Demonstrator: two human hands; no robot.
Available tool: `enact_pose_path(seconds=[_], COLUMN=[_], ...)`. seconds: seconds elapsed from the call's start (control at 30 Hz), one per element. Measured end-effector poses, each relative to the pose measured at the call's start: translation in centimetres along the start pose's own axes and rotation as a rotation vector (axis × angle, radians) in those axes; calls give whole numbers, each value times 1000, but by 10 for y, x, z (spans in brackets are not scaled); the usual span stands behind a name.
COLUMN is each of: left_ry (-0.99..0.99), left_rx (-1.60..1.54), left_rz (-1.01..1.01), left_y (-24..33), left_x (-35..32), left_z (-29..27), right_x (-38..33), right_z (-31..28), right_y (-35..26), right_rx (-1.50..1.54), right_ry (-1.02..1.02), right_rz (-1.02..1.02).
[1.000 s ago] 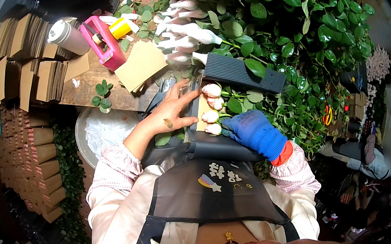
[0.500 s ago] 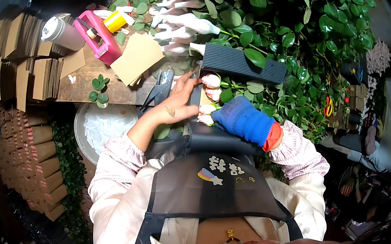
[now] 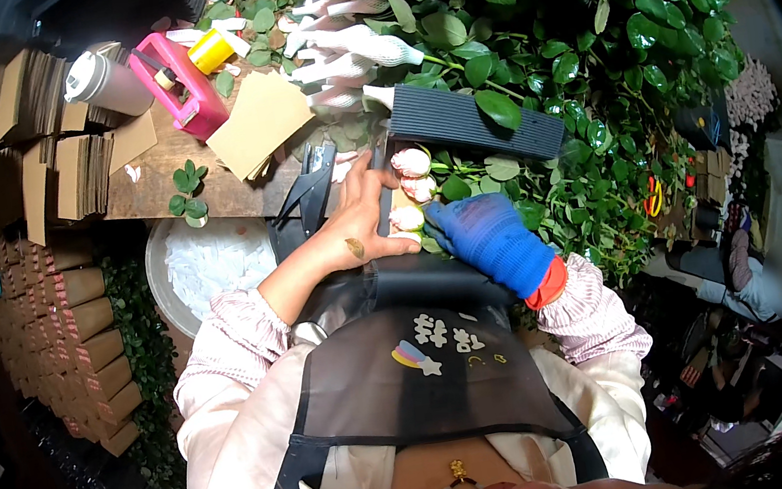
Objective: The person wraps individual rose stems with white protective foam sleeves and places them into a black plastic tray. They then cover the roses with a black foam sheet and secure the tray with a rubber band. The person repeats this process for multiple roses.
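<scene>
Far left: stacks of folded brown cardboard sleeves [image 3: 10,129], standing on edge along the wooden bench [image 3: 202,194].
Below them: rows of brown paper rolls [image 3: 86,336], stacked beside the bench.
On the bench, upper left: white lidded cup [image 3: 102,82], lying tilted; pink tape dispenser [image 3: 178,84] just beside it; yellow roll [image 3: 211,51] touching the dispenser's far end.
Bench middle: loose tan cardboard sheets [image 3: 262,122].
Under the bench edge: round metal basin [image 3: 202,268] holding white scraps.
Centre left: black shears [image 3: 307,191], lying near the wrist.
Centre: bare left hand [image 3: 365,216], fingers spread and pressed flat on a dark wrapping strip, not closed round anything.
Just right of it: pale pink rosebuds [image 3: 409,163], bunched in a row between the two hands, heads touching.
Above: black corrugated sheet [image 3: 474,121], lying across the green rose foliage [image 3: 581,24].
Centre right: right hand in blue glove [image 3: 491,240], curled against the rosebud stems; whether clamped on them, cannot tell.
Top centre: white foam-netted buds [image 3: 344,34].
</scene>
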State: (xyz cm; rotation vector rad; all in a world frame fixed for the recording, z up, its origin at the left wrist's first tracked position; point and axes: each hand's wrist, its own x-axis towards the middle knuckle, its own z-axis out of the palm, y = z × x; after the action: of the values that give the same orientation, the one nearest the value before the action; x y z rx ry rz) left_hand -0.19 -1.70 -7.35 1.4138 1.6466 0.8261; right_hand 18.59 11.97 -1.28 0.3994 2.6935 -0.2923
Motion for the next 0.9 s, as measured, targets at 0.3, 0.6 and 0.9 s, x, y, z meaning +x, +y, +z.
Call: enact_pose_path(seconds=[0.3, 0.6, 0.9], left_ry=[219, 198, 209], left_rx=[-184, -146, -138], left_rz=[-80, -93, -71], left_y=[0, 7, 5], left_x=[-2, -4, -2], left_z=[16, 12, 12], right_x=[-7, -2, 13], right_z=[-31, -40, -12], right_y=[2, -1, 7], right_rx=[104, 94, -23], right_ry=[10, 178, 147], right_rz=[20, 249, 117])
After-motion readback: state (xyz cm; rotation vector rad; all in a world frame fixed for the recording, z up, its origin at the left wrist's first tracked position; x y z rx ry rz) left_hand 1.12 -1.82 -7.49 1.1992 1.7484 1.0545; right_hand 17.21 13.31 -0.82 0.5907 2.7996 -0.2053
